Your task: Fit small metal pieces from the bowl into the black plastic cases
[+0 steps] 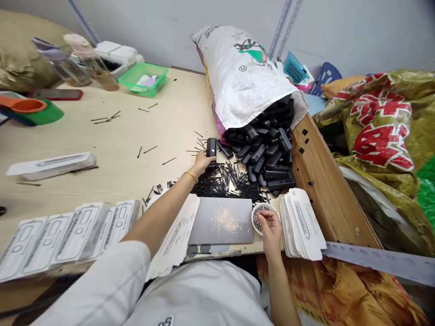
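Note:
My left hand is closed around a black plastic case, which it holds at the near left of a heap of similar cases. Below that hand lies a pile of thin black sticks. My right hand has its fingertips pinched in a small white bowl of shiny metal bits; what is between the fingers cannot be made out. Left of the bowl, a grey mat carries small pale beige pieces heaped at its middle.
A white sack spills the cases. Stacks of flat white cartons flank the mat, with folded boxes at left. Behind stand a green basket and bottles. A wooden board edges the right side.

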### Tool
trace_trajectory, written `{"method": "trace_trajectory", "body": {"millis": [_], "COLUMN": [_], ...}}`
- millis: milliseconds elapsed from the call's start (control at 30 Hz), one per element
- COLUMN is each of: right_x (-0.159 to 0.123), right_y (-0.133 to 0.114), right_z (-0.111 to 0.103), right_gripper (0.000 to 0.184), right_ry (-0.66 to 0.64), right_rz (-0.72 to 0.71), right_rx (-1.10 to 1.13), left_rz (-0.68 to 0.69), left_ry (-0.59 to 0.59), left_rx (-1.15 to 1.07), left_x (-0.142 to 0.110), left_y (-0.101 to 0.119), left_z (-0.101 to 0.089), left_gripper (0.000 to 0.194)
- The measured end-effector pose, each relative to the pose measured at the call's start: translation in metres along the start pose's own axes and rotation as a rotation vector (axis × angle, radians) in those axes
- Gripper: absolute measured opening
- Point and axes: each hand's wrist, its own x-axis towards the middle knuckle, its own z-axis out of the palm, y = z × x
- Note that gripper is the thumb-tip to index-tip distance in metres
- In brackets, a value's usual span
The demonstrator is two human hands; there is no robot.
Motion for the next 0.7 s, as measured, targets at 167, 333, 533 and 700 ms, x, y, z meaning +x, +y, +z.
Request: {"method": "trace_trajectory", "body": {"millis": [167, 333, 533, 700], "right_x": [-0.008, -0.020, -0.028, -0.028], "right_y": [0.001, 0.002, -0.002, -0.004], "right_z": [0.033, 0.061, 0.071, 0.067], "right_gripper": [0.023, 0.018, 0.018, 0.018], "right_ry": [-0.115, -0.232, -0.192, -0.149], "right_rz": [0.014, -0.079, -0.071, -0.050], "right_rx": [0.055, -0.063, -0.078, -0.037], "left_rz": [-0.114, -0.303, -0.401, -0.441], "left_ry": [-0.243, -0.248, -0.219, -0.257], "left_rx": [-0.325, -0.695, -0.810, -0.881], "left_x": [-0.087, -0.153, -0.165, -0.165], "left_y": [-0.022, -0.044, -0.057, -0.057], "left_z": [-0.031, -0.038, -0.045, -0.049], "left_gripper": [0.043, 0.034, 0.019, 0.018]}}
